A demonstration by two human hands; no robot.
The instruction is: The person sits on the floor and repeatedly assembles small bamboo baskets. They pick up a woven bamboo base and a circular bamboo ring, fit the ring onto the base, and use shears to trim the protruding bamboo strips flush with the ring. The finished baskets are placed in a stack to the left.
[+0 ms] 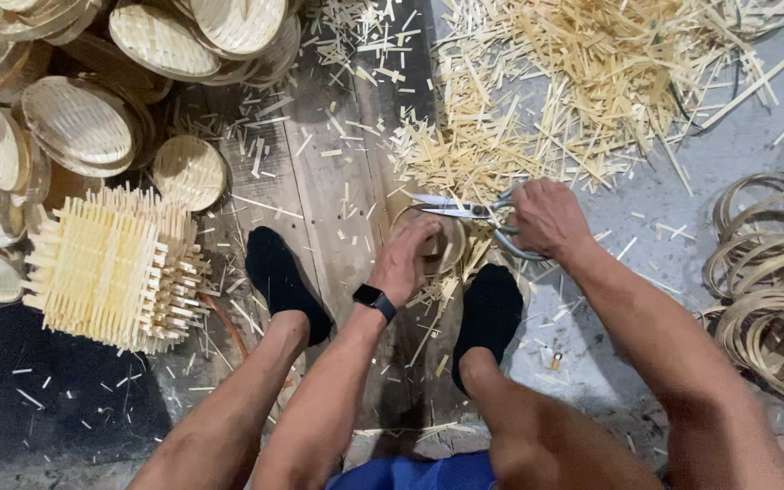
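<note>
My left hand, with a black watch on its wrist, grips a small round woven bamboo piece held just above the floor between my feet. My right hand is closed around the handles of a pair of metal scissors. The scissor blades point left and lie over the top edge of the woven piece. Most of that piece is hidden behind my left hand. My feet in black socks rest on the wooden floor on either side.
A square stack of untrimmed woven bamboo mats stands at the left. Finished round woven lids pile up at the top left. Bamboo offcuts cover the floor ahead. Bamboo hoop rings lie at the right.
</note>
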